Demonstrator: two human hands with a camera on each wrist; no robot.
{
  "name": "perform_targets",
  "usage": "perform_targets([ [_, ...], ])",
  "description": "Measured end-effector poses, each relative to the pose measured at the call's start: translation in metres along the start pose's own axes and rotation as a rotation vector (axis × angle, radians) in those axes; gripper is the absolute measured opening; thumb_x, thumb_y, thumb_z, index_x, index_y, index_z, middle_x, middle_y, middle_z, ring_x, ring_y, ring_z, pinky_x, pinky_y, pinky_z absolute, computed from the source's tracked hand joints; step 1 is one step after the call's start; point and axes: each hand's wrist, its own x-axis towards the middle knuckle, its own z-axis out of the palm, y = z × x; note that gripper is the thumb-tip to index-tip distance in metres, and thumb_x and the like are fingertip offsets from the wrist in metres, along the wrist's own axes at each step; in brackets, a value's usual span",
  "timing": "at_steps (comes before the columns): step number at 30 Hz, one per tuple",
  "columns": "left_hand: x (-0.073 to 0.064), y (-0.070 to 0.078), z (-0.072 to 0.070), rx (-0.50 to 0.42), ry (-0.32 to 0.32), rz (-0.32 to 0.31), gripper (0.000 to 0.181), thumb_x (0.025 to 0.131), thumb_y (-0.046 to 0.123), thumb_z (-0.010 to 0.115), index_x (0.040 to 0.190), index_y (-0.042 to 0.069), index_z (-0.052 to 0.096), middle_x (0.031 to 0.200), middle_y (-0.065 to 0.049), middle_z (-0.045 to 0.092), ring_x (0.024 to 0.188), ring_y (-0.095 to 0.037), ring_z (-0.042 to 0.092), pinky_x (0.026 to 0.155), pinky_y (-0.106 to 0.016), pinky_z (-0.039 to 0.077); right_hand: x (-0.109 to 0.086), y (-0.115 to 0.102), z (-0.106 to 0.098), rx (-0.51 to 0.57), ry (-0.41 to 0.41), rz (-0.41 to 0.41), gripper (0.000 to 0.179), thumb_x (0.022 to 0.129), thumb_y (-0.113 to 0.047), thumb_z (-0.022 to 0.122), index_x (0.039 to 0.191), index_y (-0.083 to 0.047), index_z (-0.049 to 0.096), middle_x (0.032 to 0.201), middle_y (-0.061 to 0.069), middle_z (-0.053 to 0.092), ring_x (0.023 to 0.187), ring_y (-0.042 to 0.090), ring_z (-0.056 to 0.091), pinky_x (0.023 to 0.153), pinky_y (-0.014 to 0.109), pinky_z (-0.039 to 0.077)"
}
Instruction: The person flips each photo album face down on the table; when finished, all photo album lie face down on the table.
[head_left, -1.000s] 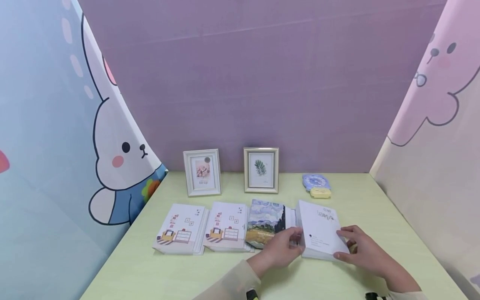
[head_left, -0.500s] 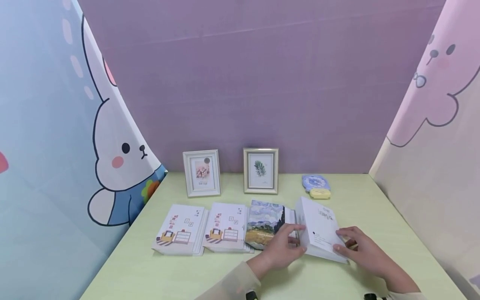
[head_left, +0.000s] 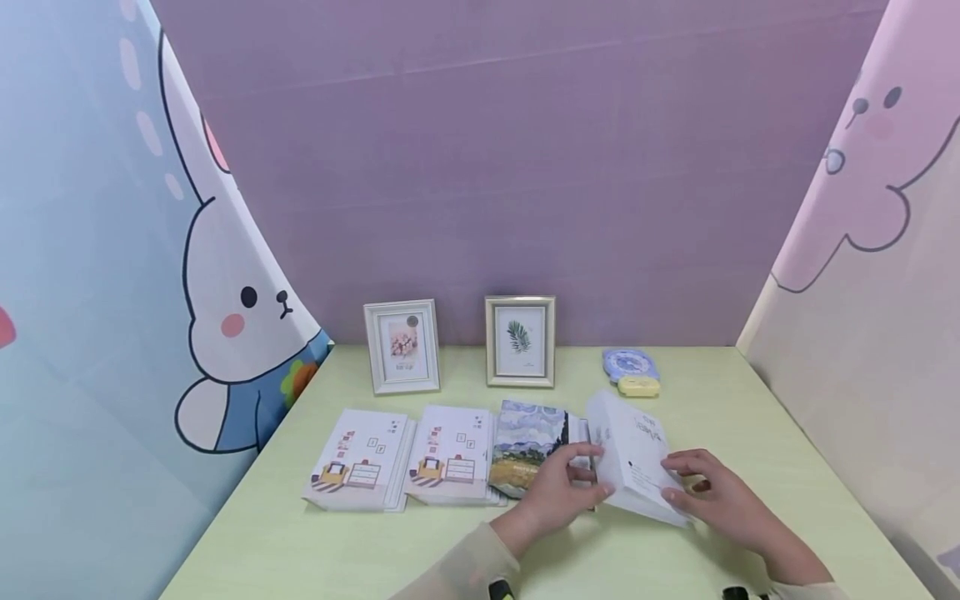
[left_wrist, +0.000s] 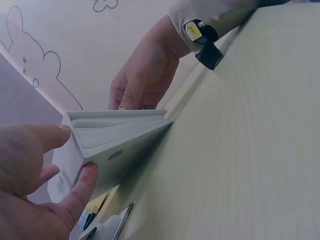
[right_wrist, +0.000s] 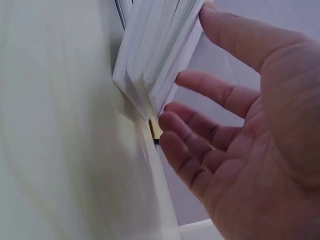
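A thick white book (head_left: 643,446) leans on its fore-edge, spine side raised off the table, with its pages loosely fanned. My left hand (head_left: 558,492) holds it at the spine; in the left wrist view fingertips (left_wrist: 89,172) press one spine edge, while another digit lies on the opposite edge. My right hand (head_left: 723,500) touches the front cover near its right edge, thumb low and fingers higher. In the right wrist view its fingers (right_wrist: 215,90) are loosely extended beside the cover. Left of it lies a book with a painted landscape cover (head_left: 528,442), partly behind my left hand.
Two matching white books with furniture drawings, one further left (head_left: 360,458) and one closer (head_left: 450,454), lie in the row. Behind stand a white photo frame (head_left: 403,346) and a gold one (head_left: 521,342). A blue round object (head_left: 628,364) and a yellow piece (head_left: 639,386) sit back right.
The white book has gone from lying flat to tilted, its spine side lifting and its front cover turning to the right. Both hands have stayed on it, shifting slightly left.
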Motion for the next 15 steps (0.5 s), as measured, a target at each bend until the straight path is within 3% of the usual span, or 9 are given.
perform_targets([
  [7, 0.0029, 0.0014, -0.0022, -0.153, -0.026, 0.021, 0.059, 0.091, 0.007, 0.081, 0.143, 0.009, 0.053, 0.142, -0.005, 0.056, 0.104, -0.013, 0.068, 0.081, -0.027, 0.062, 0.0015, 0.0009, 0.0029, 0.08, -0.033, -0.07, 0.042, 0.09, -0.008, 0.081, 0.131, -0.007, 0.07, 0.13, 0.017, 0.063, 0.102, 0.015, 0.066, 0.074, 0.028, 0.06],
  [15, 0.003, 0.0047, -0.0024, -0.22, -0.057, 0.04, 0.071, 0.092, 0.005, 0.079, 0.153, 0.01, 0.044, 0.149, -0.001, 0.052, 0.107, -0.015, 0.069, 0.085, -0.029, 0.062, 0.003, -0.0032, 0.0024, 0.28, -0.118, -0.004, 0.047, 0.097, -0.008, 0.074, 0.142, -0.006, 0.062, 0.139, 0.021, 0.056, 0.111, 0.017, 0.063, 0.082, 0.03, 0.061],
])
